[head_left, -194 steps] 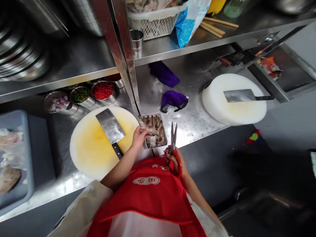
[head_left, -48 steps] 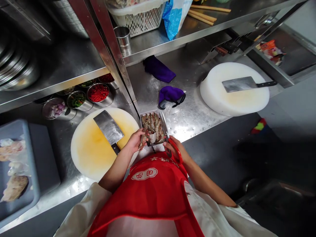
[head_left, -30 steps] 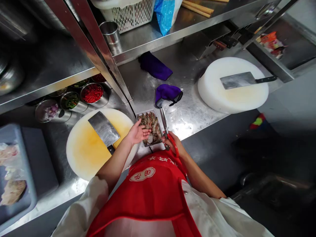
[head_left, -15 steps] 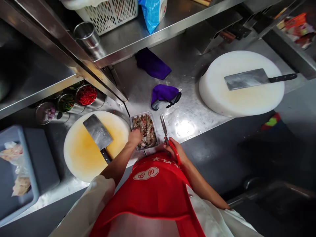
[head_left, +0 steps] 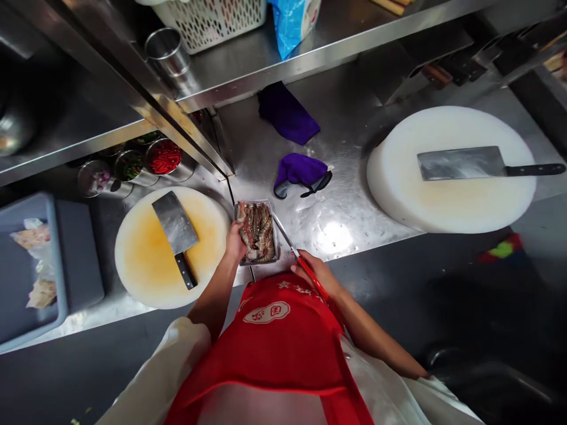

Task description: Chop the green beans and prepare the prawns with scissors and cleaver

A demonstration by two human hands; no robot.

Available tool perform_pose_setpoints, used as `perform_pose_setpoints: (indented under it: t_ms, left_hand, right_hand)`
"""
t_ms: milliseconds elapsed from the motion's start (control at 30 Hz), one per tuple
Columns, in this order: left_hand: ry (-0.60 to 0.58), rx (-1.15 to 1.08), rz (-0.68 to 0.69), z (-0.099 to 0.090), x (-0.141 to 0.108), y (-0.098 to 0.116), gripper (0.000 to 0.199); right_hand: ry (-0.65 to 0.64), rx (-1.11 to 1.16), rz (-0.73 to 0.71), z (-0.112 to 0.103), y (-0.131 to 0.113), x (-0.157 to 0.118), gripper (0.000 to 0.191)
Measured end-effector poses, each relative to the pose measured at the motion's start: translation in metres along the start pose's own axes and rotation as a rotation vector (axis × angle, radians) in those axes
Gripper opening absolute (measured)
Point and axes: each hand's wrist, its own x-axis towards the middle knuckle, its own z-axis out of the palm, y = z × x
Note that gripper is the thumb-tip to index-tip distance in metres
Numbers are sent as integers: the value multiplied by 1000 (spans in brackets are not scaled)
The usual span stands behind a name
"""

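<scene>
My left hand is closed around a raw shrimp over the left side of a small tray. Several more shrimps lie packed in that tray, greyish brown with reddish legs. In my right hand are red-handled scissors. Their blades look nearly together and point up and left, with the tips by the tray's right edge. Part of the held shrimp is hidden by my fingers.
A cleaver rests on the left round cutting board, another cleaver on the right board. Behind the tray lie purple cloth items. A grey bin stands left, below cups of chillies. A steel shelf overhangs the counter.
My left hand has drawn back toward the tray's left side, now with a shrimp in its fingers. The scissors have tilted left and their blades have come closer together. The view has shifted slightly.
</scene>
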Motion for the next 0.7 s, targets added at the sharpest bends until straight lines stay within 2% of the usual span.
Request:
perform_pose_setpoints:
  t_ms: [100,233,367,500,600,700]
  left_hand:
    - [-160,-216,59,3,-15,17,29]
    - [-222,-264,202,10,-29,33,45]
    - [-104,-196,351,13,-31,37,53]
    - [30,35,538,7,-35,36,53]
    - [23,251,668,0,-43,39,53]
    - [-13,352,740,-4,-53,44,54]
  right_hand:
    - [-60,-131,-34,13,-22,-3,33]
    - [-7,-295,-28,40,-47,-12,36]
    - [142,-419,7,71,-58,-21,44]
    - [254,-468,12,97,-60,-25,46]
    - [315,-473,10,113,-61,-27,47]
    - [360,-473,17,126,-62,-28,46]
